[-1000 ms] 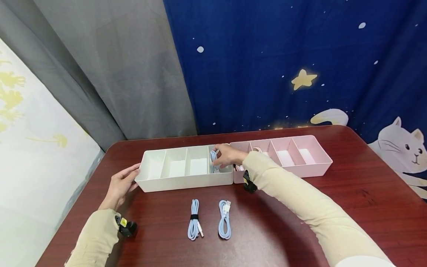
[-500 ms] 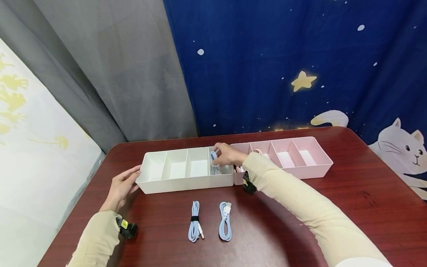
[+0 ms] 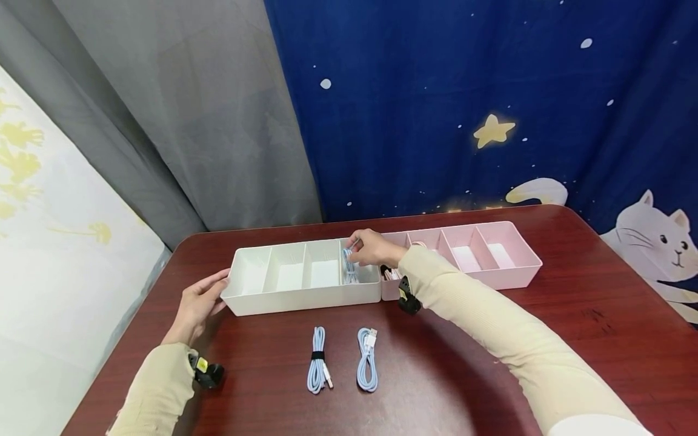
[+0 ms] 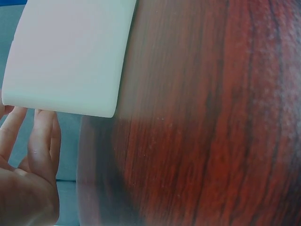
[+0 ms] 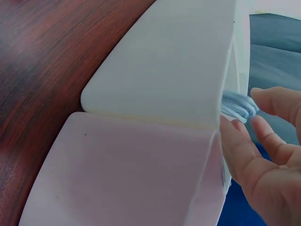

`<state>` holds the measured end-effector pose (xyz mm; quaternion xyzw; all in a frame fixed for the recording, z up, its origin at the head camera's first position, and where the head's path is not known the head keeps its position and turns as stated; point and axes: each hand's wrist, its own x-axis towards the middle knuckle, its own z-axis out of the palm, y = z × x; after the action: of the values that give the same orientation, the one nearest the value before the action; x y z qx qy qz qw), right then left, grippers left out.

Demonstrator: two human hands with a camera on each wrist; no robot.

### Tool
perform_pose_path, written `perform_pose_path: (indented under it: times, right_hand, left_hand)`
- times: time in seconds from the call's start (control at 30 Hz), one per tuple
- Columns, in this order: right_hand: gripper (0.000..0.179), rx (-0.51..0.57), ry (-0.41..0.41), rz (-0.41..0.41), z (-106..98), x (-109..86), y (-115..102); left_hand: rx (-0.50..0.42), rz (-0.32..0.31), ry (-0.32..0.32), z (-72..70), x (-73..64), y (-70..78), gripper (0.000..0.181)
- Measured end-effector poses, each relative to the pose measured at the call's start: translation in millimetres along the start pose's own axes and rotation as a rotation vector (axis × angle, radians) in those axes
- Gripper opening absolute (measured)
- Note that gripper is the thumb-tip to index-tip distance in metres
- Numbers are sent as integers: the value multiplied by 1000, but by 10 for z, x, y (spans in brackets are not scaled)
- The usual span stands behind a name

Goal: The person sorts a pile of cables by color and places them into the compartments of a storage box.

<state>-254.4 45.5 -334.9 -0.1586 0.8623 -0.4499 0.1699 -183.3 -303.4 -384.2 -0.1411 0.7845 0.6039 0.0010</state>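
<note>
In the head view my left hand [image 3: 197, 304] rests its fairly straight fingertips against the left end of a white four-compartment box [image 3: 301, 300]; the left wrist view has the fingers at the end wall of this white box [image 4: 70, 56]. My right hand [image 3: 373, 249] is over the box's rightmost compartment, where a bundled light-blue charging cable [image 3: 349, 272] stands against the divider. In the right wrist view the thumb and fingers of my right hand [image 5: 268, 155] are spread around the end of the blue cable [image 5: 237, 106]. The cable's lower part is hidden by the box wall.
A pink divided box [image 3: 504, 277] adjoins the white box on the right, with cables in its left compartments. Two more blue cables lie in front: one with a black strap [image 3: 317, 357], one with a white plug [image 3: 367, 362]. Curtains [image 3: 414, 109] hang behind the table [image 3: 262, 375].
My right hand has lifted slightly and its fingers have loosened at the top of the blue cable, which now sits lower in the compartment. My left hand stays at the box end.
</note>
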Motion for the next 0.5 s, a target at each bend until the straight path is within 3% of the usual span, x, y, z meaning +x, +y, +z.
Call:
perform_pose_path:
  times: [0.5]
  right_hand:
    - [34, -19, 12, -12, -87, 7, -27]
  left_hand:
    - [2, 1, 4, -1, 4, 7, 46]
